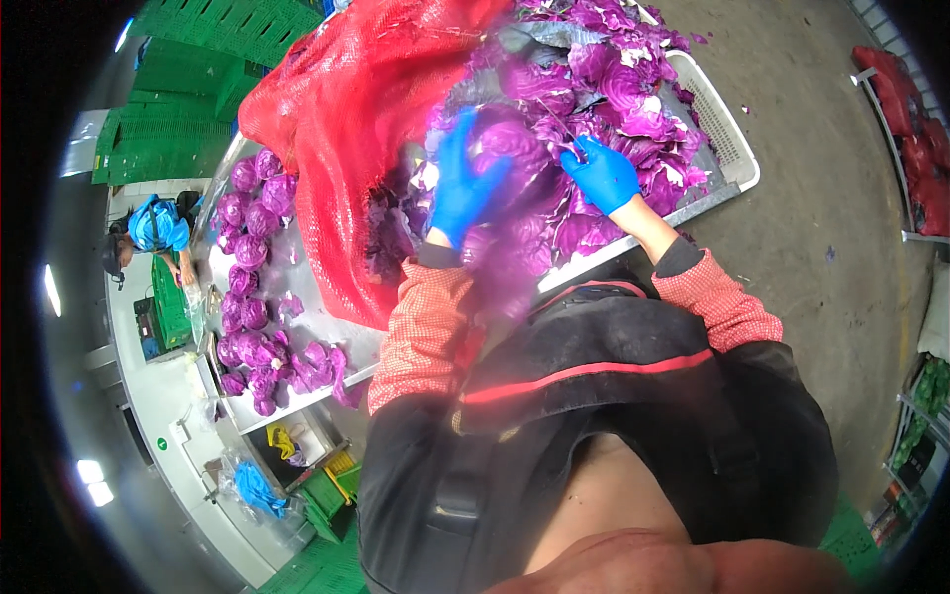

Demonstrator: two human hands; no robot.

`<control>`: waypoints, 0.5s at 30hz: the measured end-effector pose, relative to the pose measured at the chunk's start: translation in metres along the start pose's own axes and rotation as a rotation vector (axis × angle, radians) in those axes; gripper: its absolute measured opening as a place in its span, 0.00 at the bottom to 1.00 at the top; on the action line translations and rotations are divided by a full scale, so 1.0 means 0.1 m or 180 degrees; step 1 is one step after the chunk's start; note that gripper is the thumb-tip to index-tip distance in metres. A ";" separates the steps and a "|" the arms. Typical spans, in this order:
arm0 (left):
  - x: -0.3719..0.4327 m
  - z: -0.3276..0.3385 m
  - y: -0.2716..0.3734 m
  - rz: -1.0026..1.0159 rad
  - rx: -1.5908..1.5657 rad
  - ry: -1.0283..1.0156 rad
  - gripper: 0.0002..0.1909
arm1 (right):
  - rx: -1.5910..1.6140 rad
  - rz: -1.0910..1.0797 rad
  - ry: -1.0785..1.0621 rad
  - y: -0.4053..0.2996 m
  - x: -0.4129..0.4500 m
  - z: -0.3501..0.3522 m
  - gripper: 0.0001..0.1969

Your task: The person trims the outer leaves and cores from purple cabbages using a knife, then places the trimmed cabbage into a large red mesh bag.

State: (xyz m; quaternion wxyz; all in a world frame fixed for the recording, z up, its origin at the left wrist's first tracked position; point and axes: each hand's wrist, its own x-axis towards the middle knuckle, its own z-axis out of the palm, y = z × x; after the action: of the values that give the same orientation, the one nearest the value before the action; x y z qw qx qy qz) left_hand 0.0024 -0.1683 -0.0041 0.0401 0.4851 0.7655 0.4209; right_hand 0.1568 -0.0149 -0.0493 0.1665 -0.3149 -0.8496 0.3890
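My left hand (464, 182), in a blue glove, is blurred, its thumb and fingers spread beside a red cabbage head (516, 145). Blur hides whether they touch. My right hand (605, 174), also gloved in blue, grips a thin-bladed knife (560, 119) pointing up and left over the leaves. Loose purple cabbage leaves (631, 89) are heaped around and beyond both hands. Left of my left hand, a red mesh sack (334, 148) lies across the metal table (312, 260), with more cabbage showing at its mouth.
Several cabbage heads (252, 252) line the table's left side, with loose leaves (315, 367) nearer me. A white plastic crate (716, 111) stands at right. Green crates (167, 141) are stacked at far left. Another person (156, 226) in blue works beyond the table. Red sacks (902, 137) lie at far right.
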 end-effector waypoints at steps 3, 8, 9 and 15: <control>0.00 0.19 -0.03 -0.0234 0.0334 -0.0334 0.37 | 0.0070 0.0115 -0.0382 -0.24 0.03 -0.18 0.27; 0.06 0.30 -0.03 -0.1098 0.0011 0.0109 0.37 | -0.0078 0.0023 -0.0296 -0.27 -0.03 -0.01 0.38; 0.05 0.31 -0.05 -0.1118 -0.0099 0.0169 0.37 | -0.0109 -0.0078 -0.0190 -0.28 -0.02 0.05 0.38; -0.03 0.31 -0.24 -0.1239 -0.0280 0.0270 0.36 | 0.0524 0.0277 -0.0717 -0.03 0.03 -0.01 0.32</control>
State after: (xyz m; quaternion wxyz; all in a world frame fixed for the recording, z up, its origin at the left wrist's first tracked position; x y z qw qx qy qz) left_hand 0.0013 -0.1562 -0.0412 0.1095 0.3076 0.8267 0.4582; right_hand 0.1540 -0.0139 -0.0460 0.0783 -0.2911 -0.8136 0.4971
